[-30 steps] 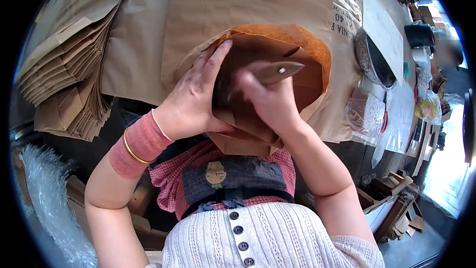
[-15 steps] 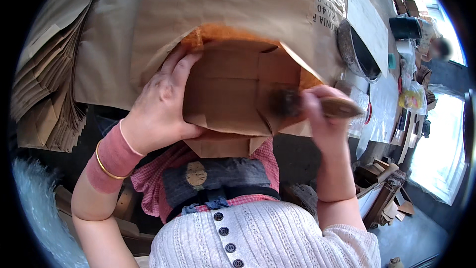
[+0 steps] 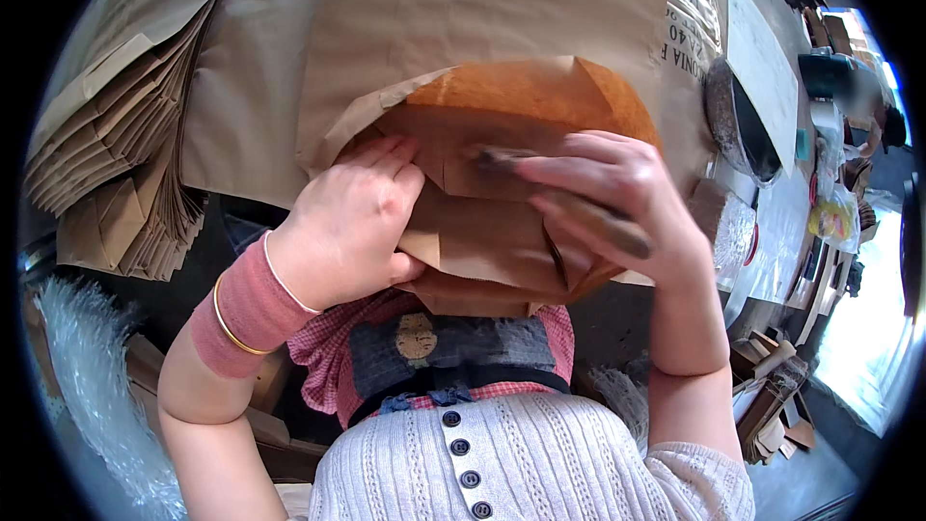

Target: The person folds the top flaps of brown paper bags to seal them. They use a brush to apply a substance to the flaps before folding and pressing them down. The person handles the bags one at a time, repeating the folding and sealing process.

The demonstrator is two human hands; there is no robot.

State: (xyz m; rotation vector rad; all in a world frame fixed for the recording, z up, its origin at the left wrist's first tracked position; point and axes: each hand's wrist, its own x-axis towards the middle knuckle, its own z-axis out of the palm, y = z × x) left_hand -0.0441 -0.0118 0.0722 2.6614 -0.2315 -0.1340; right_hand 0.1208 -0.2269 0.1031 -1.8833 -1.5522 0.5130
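A large brown paper bag lies before me with its mouth spread wide, an orange-brown wet-looking band running along the far inner rim. At the mouth's left side, my left hand grips the paper, fingers inside the opening and thumb by the near edge. My right hand is closed round the wooden handle of a brush. The brush's dark bristles are blurred by motion and reach into the opening, near the inner paper. Whether they touch it I cannot tell.
Folded paper bags are stacked at the left. On the right stand a dark oval basin beside a white board. Clear plastic strands hang at lower left, and cardboard scraps lie at lower right.
The brush has swung left and upward inside the mouth. More of the far orange-brown rim shows, and my left hand has its fingers deeper in the bag. The whole view has shifted slightly.
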